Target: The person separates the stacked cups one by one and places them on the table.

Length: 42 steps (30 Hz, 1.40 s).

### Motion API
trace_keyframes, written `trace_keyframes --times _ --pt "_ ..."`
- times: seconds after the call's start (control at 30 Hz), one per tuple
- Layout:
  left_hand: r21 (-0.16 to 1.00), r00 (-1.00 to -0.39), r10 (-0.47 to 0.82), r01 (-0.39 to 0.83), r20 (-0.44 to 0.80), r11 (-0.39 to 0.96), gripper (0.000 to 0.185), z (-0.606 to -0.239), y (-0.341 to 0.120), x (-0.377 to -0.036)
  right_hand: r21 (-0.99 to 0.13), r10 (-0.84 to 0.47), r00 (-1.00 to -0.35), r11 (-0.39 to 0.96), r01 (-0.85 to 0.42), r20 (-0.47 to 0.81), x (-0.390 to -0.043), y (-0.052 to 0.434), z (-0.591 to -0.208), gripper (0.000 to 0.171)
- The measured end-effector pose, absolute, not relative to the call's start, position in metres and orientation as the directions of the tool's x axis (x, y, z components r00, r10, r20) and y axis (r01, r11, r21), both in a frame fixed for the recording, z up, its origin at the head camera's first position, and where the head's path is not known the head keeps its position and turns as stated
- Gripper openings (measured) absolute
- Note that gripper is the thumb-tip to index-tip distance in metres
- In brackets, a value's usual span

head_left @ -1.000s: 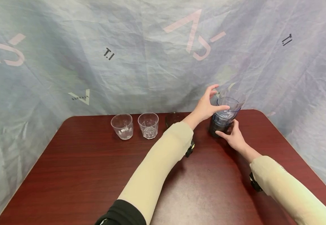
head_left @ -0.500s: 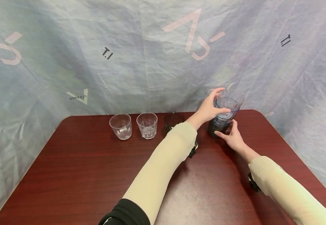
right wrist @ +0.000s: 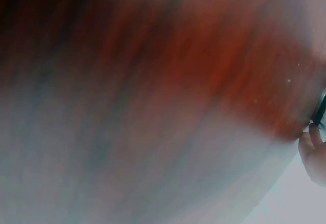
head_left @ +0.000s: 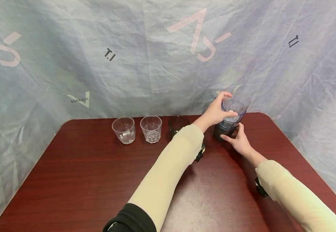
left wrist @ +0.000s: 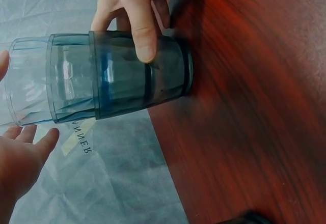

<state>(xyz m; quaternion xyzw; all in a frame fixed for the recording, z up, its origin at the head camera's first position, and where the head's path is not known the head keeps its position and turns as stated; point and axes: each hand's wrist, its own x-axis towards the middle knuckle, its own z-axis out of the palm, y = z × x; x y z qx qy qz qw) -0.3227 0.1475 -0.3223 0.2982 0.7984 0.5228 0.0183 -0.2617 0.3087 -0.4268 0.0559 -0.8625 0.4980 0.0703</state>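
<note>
A stack of blue-tinted clear plastic cups (head_left: pixel 228 126) stands at the table's back right. In the left wrist view the stack of cups (left wrist: pixel 127 76) appears sideways. My left hand (head_left: pixel 216 112) reaches across from the left, thumb in front and fingers behind the rim of the top cup (head_left: pixel 240 102). The same left hand (left wrist: pixel 20 163) sits at the lower left of its wrist view, beside the top cup (left wrist: pixel 30 81). My right hand (head_left: pixel 239 141) pinches the dark bottom cup at its base. That right hand (left wrist: pixel 132 10) has its thumb pressed on the cup's wall.
Two clear tumblers (head_left: pixel 123 129) (head_left: pixel 151 128) and a dark tumbler (head_left: pixel 178 123) stand in a row along the back of the dark red table (head_left: pixel 98 180). A wrinkled grey tarp (head_left: pixel 127 64) hangs just behind. The right wrist view is blurred, with only a fingertip (right wrist: pixel 311 150).
My left hand has drawn in from a spread pose to curl round the top cup's rim. The right hand stays at the stack's base.
</note>
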Motion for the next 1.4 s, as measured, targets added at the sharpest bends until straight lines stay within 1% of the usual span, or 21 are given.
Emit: trace_keyframes --times 0.17,0.4,0.77,1.0,1.1,1.3,1.4 --pt "0.837 -0.821 0.485 0.471 0.302 0.277 0.063 -0.324 0.146 -0.321 -0.852 -0.030 -0.984 0.497 -0.167 0.175 -0.263 0.309 -0.427 0.082" --pt "0.838 -0.817 0.466 0.488 0.339 0.246 0.063 -0.324 0.144 -0.318 -0.862 -0.028 -0.986 0.482 -0.156 0.163 -0.264 0.307 -0.428 0.081" --pt "0.838 -0.805 0.344 0.540 0.484 0.083 0.065 -0.305 0.127 -0.322 -0.864 -0.035 -0.987 0.480 -0.155 0.157 -0.271 0.305 -0.431 0.084" --pt "0.847 -0.818 0.269 0.532 0.509 0.014 0.065 -0.295 0.106 -0.318 -0.854 -0.026 -0.990 0.502 -0.134 0.140 -0.274 0.309 -0.431 0.086" --pt "0.844 -0.814 0.271 0.536 0.514 0.009 0.065 -0.295 0.097 -0.313 -0.855 -0.024 -0.990 0.502 -0.130 0.137 -0.273 0.312 -0.432 0.086" --pt "0.846 -0.804 0.300 0.533 0.513 -0.016 0.067 -0.299 0.076 -0.300 -0.834 -0.013 -0.983 0.527 -0.163 0.184 -0.273 0.321 -0.434 0.083" --pt "0.854 -0.814 0.286 0.520 0.506 -0.031 0.067 -0.304 0.064 -0.294 -0.826 0.002 -0.981 0.539 -0.163 0.195 -0.273 0.325 -0.433 0.082"
